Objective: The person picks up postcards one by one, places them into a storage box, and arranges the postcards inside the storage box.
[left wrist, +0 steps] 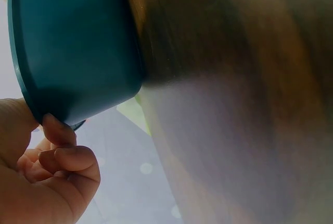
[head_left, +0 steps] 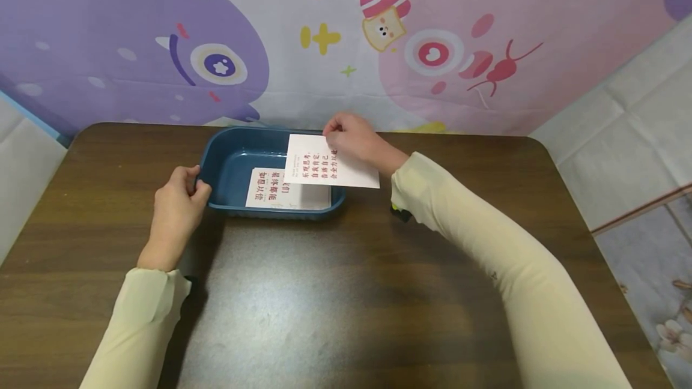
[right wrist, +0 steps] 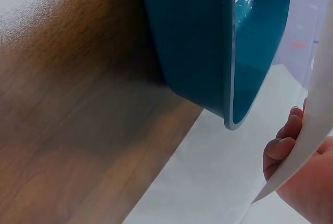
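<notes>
A dark blue rectangular basin [head_left: 227, 164] stands at the back of the table. Inside it lies a white card [head_left: 259, 188] printed with red characters. My left hand [head_left: 178, 209] pinches the basin's left rim between thumb and fingers; the left wrist view shows the fingertips on the rim of the blue wall [left wrist: 78, 41]. Above the basin's right side, my right hand [head_left: 354, 140] pinches another white card [head_left: 308, 164] with red writing by its far edge. This card overlaps the lower one in the head view. In the right wrist view the held card [right wrist: 307, 140] curves slightly over the fingers.
The brown wooden table [head_left: 303, 299] reaches back to a cartoon-printed cloth [head_left: 335, 77]. A small black and yellow object [head_left: 401, 214] shows beside the right sleeve [head_left: 476, 239]. Pale tiled walls [head_left: 622, 125] flank the table.
</notes>
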### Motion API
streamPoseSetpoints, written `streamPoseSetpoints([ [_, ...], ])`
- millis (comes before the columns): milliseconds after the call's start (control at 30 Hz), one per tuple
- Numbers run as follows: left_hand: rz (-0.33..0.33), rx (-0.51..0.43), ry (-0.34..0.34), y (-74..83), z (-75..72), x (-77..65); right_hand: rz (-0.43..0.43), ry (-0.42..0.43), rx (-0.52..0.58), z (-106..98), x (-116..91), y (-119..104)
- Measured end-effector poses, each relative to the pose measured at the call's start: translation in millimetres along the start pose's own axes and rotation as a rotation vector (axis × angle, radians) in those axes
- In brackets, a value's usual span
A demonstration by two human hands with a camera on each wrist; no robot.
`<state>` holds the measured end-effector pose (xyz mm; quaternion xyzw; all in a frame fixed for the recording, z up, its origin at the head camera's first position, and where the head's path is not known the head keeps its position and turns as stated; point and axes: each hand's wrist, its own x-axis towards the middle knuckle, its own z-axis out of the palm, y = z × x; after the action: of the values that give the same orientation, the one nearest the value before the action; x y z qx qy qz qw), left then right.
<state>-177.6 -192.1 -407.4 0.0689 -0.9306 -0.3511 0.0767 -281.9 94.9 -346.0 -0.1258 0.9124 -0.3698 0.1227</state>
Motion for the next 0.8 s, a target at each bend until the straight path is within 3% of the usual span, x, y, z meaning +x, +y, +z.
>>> streamPoseSetpoints([
  [800,0.004,-0.003,0.028,-0.9,2.0,2.3,-0.036,-0.011,0.029,9.9,5.7,-4.3],
])
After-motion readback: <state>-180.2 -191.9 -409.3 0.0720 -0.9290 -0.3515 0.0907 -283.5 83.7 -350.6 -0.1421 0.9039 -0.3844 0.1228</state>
